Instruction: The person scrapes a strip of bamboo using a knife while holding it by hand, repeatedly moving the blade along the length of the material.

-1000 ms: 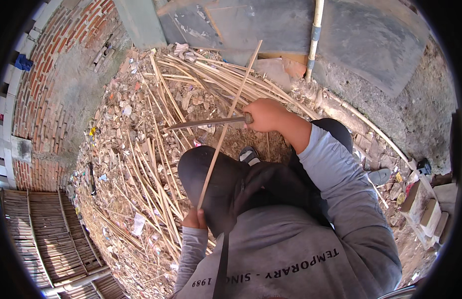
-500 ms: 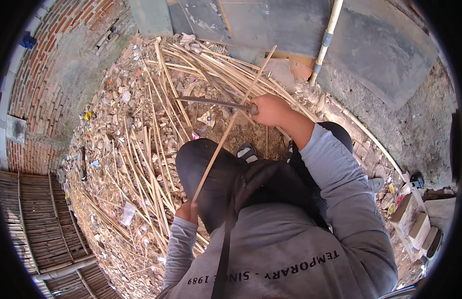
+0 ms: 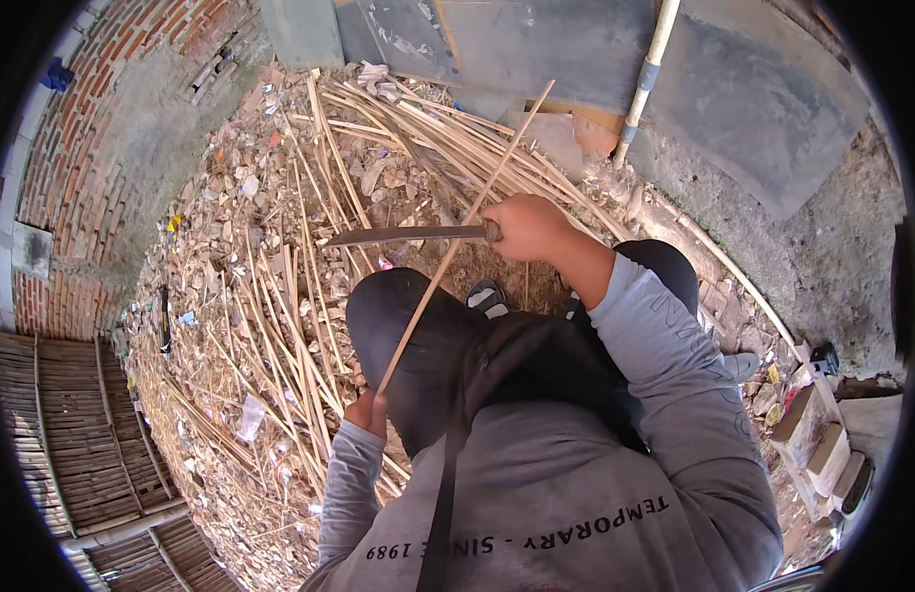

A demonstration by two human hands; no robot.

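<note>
My left hand [image 3: 367, 411] is closed around the near end of a long, thin bamboo strip [image 3: 425, 301], beside my left knee. From there the strip slants up and away to the right, across my knee. My right hand [image 3: 525, 228] grips the handle of a machete [image 3: 398, 235], whose long dark blade points left. The blade crosses the strip close to the handle; whether its edge touches the strip I cannot tell. My fingers hide most of the handle.
Many loose bamboo strips [image 3: 447, 128] lie in a pile ahead, and more strips [image 3: 294, 326] lie to the left on rubble-strewn ground. Grey panels [image 3: 753, 99] and a pale pole [image 3: 650, 74] stand at the far side. A brick wall [image 3: 82, 197] rises at left; wooden blocks [image 3: 827, 459] sit at right.
The machete has come nearer to me and a little left, its blade now lower along the strip. My left hand and the strip have shifted only slightly.
</note>
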